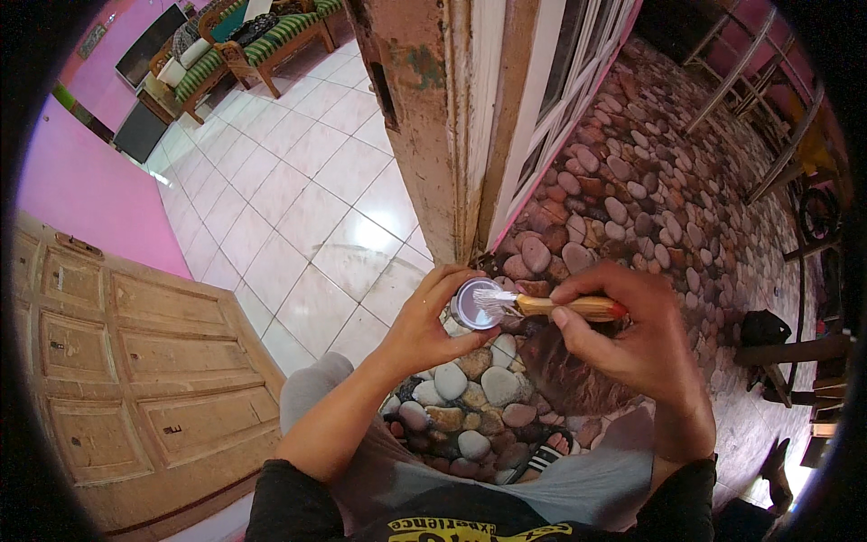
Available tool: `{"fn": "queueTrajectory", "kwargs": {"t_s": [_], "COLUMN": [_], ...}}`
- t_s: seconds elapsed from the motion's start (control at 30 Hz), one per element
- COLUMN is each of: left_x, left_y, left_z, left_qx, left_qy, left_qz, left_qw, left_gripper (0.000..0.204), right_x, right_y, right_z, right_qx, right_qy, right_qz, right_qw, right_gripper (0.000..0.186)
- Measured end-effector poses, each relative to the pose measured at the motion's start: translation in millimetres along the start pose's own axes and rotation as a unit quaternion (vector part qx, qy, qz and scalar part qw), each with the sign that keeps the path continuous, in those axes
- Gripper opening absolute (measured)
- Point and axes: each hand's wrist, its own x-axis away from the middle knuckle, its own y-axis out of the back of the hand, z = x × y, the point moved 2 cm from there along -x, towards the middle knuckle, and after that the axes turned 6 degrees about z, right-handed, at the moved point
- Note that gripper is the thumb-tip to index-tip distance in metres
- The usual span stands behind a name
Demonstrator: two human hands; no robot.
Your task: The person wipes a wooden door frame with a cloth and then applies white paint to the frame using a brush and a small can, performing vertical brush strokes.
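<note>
In my left hand [424, 325] is a small round container [470, 316] of pale, whitish paint, held with my fingers wrapped round its side. My right hand [637, 348] grips a paintbrush [589, 308] by its wooden, red-tipped handle, held level across the container, with its white-coated bristles [492, 299] over or in the opening; whether they touch the paint is hard to tell. Both hands are close together just in front of the foot of a worn wooden door frame [415, 135].
A panelled wooden door [153, 361] stands left; pebble-patterned flooring [614, 163] runs below and right. Beyond are white tiles [289, 208], a striped sofa [266, 45], a metal frame [736, 77] and a wooden bench [790, 350]. My sandalled foot [546, 456] shows below.
</note>
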Motion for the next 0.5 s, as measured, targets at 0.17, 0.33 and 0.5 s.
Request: {"fn": "queueTrajectory", "kwargs": {"t_s": [0.17, 0.33, 0.5], "left_x": [-3.0, -4.3, -1.3], "left_y": [-1.5, -4.8, -2.1], "left_z": [5.5, 9.7, -5.6], "left_qx": [-0.008, -0.003, -0.017], "left_qy": [-0.017, -0.018, 0.008], "left_qz": [0.012, 0.013, 0.008], "left_qw": [1.0, 1.0, 1.0], "left_gripper": [0.065, 0.067, 0.067], "right_x": [-9.0, -20.6, -26.8], "right_y": [-7.1, -17.3, -19.1], "right_z": [-7.0, -17.5, -22.2], "right_qx": [0.005, -0.019, -0.031], "right_qy": [0.018, 0.039, 0.027], "right_qz": [0.029, 0.03, 0.054], "right_qw": [0.999, 0.999, 0.998], "right_gripper": [0.018, 0.017, 0.017]}}
